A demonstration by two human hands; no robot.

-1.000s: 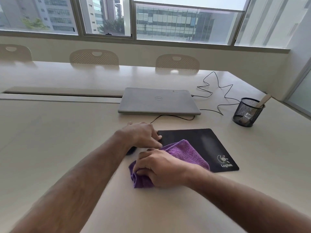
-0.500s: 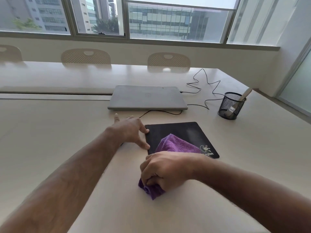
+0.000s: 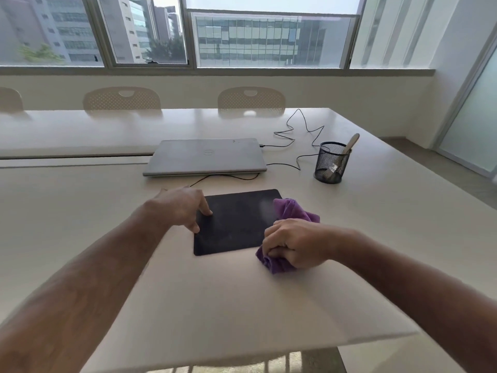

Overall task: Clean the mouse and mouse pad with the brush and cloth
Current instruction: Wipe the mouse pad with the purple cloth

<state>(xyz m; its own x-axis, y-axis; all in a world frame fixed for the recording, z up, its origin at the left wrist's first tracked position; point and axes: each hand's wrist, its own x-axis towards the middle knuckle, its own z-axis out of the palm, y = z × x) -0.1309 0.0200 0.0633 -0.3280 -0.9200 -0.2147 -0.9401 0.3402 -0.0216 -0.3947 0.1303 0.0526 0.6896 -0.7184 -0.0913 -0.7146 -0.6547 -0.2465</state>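
Cloth (image 3: 291, 211) (purple) bunched in right grip (image 3: 294, 242); left fingers (image 3: 205, 210) press mouse pad (image 3: 234, 223).

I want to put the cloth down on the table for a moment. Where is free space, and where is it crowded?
Free: the wide bare table nearer than the mouse pad, between the two forearms, and the stretch left of the left hand. Crowded: between the laptop and the pad a cable runs; right of the laptop lie looped cables beside the mesh cup. The right hand grips the cloth over the pad's right edge.

Probably office: laptop (image 3: 207, 156), long table (image 3: 242, 305)
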